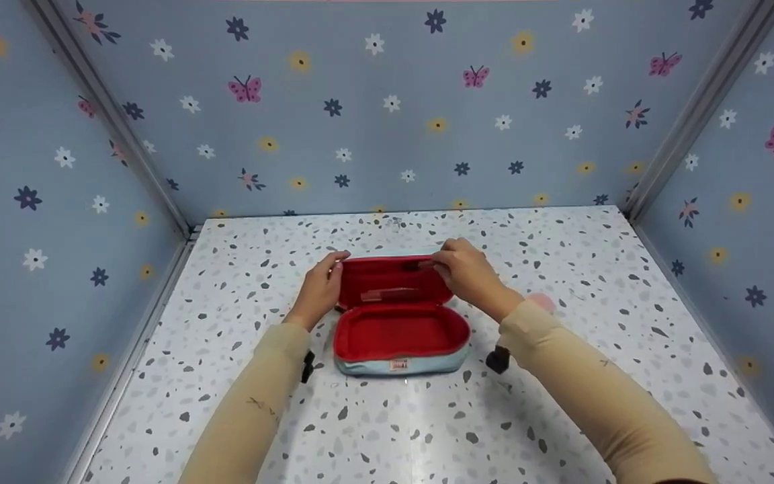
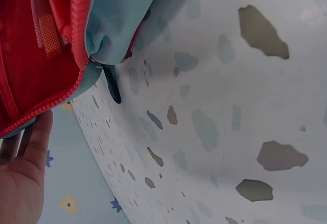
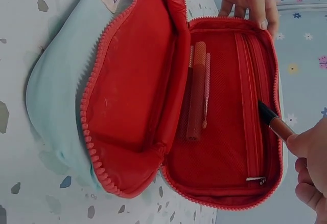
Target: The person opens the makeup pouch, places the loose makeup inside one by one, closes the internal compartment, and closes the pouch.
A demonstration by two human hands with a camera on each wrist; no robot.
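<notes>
A light-blue zippered pouch (image 1: 400, 366) with a red lining stands unzipped, its lid (image 3: 225, 147) raised and leaning back. My left hand (image 1: 318, 290) holds the lid's left end, thumb at the rim (image 3: 263, 25) and the other fingers behind it. Between the fingers of my right hand (image 1: 471, 272) is a slim stick (image 3: 281, 128) with a black end and a copper-coloured body. Its black end lies at the opening of the zipped pocket (image 3: 254, 106) inside the lid. Several slim sticks (image 3: 196, 91) show through the mesh in the lid. The pouch's lower half holds nothing visible.
The pouch rests on a white speckled table (image 1: 226, 403). Blue flowered panels (image 1: 387, 121) rise at the back and both sides. A black zipper pull (image 2: 112, 84) hangs by the pouch's hinge corner.
</notes>
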